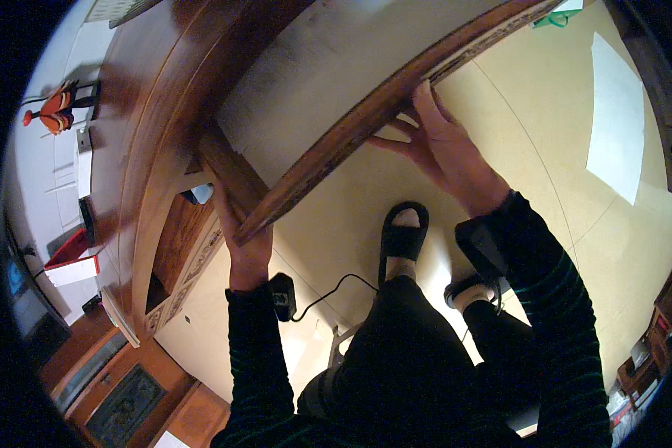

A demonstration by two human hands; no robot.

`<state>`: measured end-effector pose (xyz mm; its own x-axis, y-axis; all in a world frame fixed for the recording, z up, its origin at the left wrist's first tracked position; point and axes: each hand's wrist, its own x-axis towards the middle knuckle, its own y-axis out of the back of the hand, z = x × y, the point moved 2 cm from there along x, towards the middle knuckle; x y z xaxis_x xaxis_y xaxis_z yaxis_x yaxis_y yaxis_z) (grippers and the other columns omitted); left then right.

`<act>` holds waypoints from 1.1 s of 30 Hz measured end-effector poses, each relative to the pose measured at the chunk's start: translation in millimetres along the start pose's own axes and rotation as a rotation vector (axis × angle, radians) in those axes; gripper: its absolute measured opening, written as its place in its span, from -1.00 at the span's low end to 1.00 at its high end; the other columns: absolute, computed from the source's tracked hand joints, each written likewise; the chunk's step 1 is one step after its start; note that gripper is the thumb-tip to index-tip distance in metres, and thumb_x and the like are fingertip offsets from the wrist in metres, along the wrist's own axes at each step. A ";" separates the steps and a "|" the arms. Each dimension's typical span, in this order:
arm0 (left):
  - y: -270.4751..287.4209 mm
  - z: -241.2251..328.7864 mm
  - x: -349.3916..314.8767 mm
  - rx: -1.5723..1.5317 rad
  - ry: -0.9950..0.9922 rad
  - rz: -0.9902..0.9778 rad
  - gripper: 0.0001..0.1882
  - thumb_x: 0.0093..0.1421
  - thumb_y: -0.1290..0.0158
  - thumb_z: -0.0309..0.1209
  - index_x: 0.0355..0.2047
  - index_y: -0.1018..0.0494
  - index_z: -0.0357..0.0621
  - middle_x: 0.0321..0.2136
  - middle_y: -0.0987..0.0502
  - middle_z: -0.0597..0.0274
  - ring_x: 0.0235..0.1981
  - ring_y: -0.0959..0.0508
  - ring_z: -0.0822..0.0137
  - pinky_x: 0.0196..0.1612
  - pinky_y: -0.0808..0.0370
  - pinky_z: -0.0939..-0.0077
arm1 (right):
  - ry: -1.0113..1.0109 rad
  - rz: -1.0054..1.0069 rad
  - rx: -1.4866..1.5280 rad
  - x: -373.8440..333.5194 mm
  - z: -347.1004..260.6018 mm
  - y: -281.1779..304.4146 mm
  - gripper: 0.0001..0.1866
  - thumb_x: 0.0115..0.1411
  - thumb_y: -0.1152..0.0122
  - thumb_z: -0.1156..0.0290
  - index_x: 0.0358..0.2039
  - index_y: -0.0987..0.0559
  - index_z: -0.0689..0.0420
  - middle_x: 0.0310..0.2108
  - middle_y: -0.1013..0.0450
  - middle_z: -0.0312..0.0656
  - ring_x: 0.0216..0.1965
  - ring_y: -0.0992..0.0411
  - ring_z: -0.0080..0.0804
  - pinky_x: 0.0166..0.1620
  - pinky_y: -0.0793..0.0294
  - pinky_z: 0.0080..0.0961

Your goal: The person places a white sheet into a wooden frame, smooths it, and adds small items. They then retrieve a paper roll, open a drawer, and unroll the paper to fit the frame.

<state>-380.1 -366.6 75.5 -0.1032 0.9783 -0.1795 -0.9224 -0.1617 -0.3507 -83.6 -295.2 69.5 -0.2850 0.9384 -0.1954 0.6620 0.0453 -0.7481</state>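
**Beside a brown wooden tabletop point(138, 112), two bare hands held a drawer**

The drawer point(313, 82) was a wooden frame around a wide, pale grey panel. It hung tilted above the floor point(351, 246), reaching from beside the tabletop, at left of centre, to the top edge of the view. Its long near rim ran diagonally, dark and worn.

The left hand point(248, 250) was clamped around the drawer's lower left corner, fingers extended up along the short side rail; part of the hand was hidden by the wood. The right hand point(452, 157) had its grip closed on the long rim farther up, digits spread and some tips out of sight behind it.

Just left of the left hand, an open compartment point(175, 250) showed bare brown wood inside, with a pale bluish object point(201, 194) near its upper end. At far left were an orange and black figure point(58, 110) and a red and white box point(73, 261).

Below the drawer, the person's feet wore black slippers point(393, 250). A black cord point(328, 290) curved across the floor near them. At right, a large white sheet point(616, 119) lay flat.
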 end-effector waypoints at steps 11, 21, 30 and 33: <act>-59.9 1.8 -8.8 0.058 0.203 -0.170 -0.48 0.35 0.15 -0.20 0.23 -0.16 -0.20 0.27 -0.19 0.04 0.29 -0.19 0.06 0.28 -0.21 0.06 | 0.276 0.273 -0.500 46.1 -16.7 -32.9 -0.28 0.34 -0.07 0.17 0.39 0.00 0.05 0.29 -0.12 -0.13 0.25 -0.17 -0.23 0.22 -0.27 -0.28; -58.6 14.2 52.8 0.112 -0.094 -0.161 -0.42 0.30 0.10 -0.44 0.32 -0.06 -0.05 0.32 -0.12 0.09 0.34 -0.13 0.10 0.29 -0.17 0.05 | 0.193 -0.111 -0.107 74.5 -26.5 -19.1 -0.25 0.33 -0.08 0.37 0.39 0.08 0.17 0.36 -0.02 -0.11 0.32 -0.06 -0.28 0.28 -0.15 -0.42; 155.8 -40.1 -27.1 -0.002 0.116 0.266 -0.46 0.34 0.08 -0.17 0.26 -0.16 -0.08 0.24 -0.25 0.12 0.23 -0.28 0.07 0.27 -0.23 0.10 | -0.079 -0.110 -1.130 -54.5 -139.6 141.1 -0.25 0.30 0.05 -0.10 0.36 -0.09 0.05 0.39 -0.01 -0.17 0.39 0.02 -0.21 0.38 0.00 -0.18; 257.1 -47.9 -31.7 -0.199 0.003 0.481 -0.57 0.32 0.07 -0.14 0.11 -0.32 -0.07 0.11 -0.39 0.17 0.15 -0.35 0.13 0.29 -0.20 0.12 | -0.108 0.280 -1.136 -206.2 -200.0 223.8 -0.30 0.33 0.12 -0.13 0.33 -0.17 0.04 0.37 -0.07 -0.21 0.38 -0.02 -0.25 0.37 0.01 -0.16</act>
<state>-596.1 -445.3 -52.9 -0.4971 0.7869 -0.3657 -0.6822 -0.6148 -0.3956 261.9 -410.0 69.2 -0.0522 0.9326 -0.3572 0.9335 0.1726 0.3142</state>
